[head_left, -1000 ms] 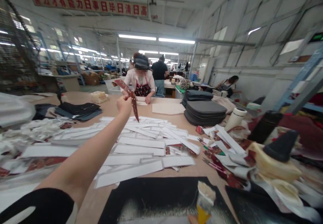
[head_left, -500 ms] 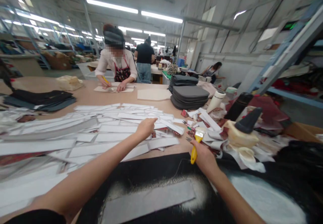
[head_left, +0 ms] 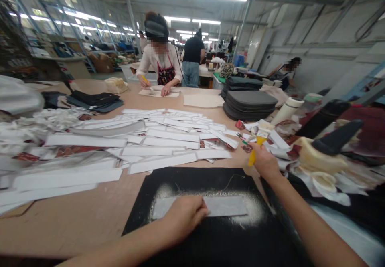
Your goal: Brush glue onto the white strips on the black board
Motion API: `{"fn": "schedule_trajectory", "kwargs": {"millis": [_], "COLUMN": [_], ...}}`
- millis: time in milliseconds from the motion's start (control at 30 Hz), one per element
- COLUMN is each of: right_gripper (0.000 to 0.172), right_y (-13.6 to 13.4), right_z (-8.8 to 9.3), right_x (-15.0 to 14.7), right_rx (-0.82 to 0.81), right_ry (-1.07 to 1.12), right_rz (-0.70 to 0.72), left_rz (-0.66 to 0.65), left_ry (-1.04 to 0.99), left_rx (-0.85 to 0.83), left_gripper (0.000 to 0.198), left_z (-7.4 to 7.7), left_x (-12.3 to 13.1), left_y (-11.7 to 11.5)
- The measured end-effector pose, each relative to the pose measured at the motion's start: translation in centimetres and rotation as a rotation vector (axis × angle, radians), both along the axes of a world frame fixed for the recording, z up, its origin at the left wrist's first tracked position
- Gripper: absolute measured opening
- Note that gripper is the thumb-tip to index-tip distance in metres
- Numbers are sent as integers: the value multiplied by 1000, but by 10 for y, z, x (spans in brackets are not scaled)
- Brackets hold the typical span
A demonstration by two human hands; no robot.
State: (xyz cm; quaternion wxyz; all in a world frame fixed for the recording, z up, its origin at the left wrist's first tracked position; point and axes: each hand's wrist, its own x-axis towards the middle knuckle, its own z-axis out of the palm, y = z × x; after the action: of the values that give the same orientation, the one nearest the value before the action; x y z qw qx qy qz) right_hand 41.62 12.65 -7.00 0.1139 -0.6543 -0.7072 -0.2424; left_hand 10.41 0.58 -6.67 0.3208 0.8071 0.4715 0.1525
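My left hand (head_left: 184, 215) rests with curled fingers on a grey strip (head_left: 224, 205) that lies on a black mat (head_left: 210, 227) dusted with white glue marks. The fingers press on the strip's left part. My right hand (head_left: 264, 162) is out to the right, closed round the yellow handle of a brush (head_left: 255, 151), whose bristle end points away over scattered strips and scraps. A spread of white strips (head_left: 156, 142) covers the table just beyond the mat.
A person in a red patterned apron (head_left: 161, 60) works at the far side of the table (head_left: 75, 215). Stacks of dark grey pieces (head_left: 248, 103) stand at the right rear, dark fabric (head_left: 93, 100) at the left rear. A glue-crusted bottle (head_left: 326, 154) and a white roll (head_left: 287, 110) sit right.
My left hand let go of a red patterned strip, reached to the white strips, then came back onto the grey strip on the mat. My right hand moved the brush out to the right.
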Motion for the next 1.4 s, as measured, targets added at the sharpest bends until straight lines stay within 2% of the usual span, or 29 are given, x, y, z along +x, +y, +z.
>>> {"fn": "schedule_trajectory", "kwargs": {"millis": [100,200,267,333,433,500,567,633,767,900,1400], "right_gripper": [28,24,25,27,22,19,19,18,10,10,6], "right_y": [-31,-68,-90,-107,-122,-127,-129,-131,-129,-125,-113], "right_z": [13,13,5,-6,-19,-24,-24,-22,-16,-13,-18], "right_x": [-20,-45,-58,-68,-75,-80,-86,-94,-108,-116,-126], "right_rx": [127,24,-71,-125,-173,-216,-262,-302,-370,-441,-551], "right_ry": [218,329,328,293,199,146,116,88,43,50,95], "right_rz": [191,405,448,431,361,321,296,293,279,279,288], "left_rz": [-116,-397,-470,-370,-117,-17,26,30,44,71,25], "left_ry": [37,131,187,218,276,329,367,390,392,340,376], "left_rx": [122,245,286,316,375,393,372,330,238,170,228], "left_gripper": [28,40,42,42,35,33,36,34,17,21,16], "left_z": [-11,-21,-20,-14,-4,-3,-8,-14,-22,-23,-32], "left_x": [13,27,31,31,25,24,25,29,32,29,26], "left_y": [-37,-57,-56,-44,-15,3,15,21,24,25,18]}}
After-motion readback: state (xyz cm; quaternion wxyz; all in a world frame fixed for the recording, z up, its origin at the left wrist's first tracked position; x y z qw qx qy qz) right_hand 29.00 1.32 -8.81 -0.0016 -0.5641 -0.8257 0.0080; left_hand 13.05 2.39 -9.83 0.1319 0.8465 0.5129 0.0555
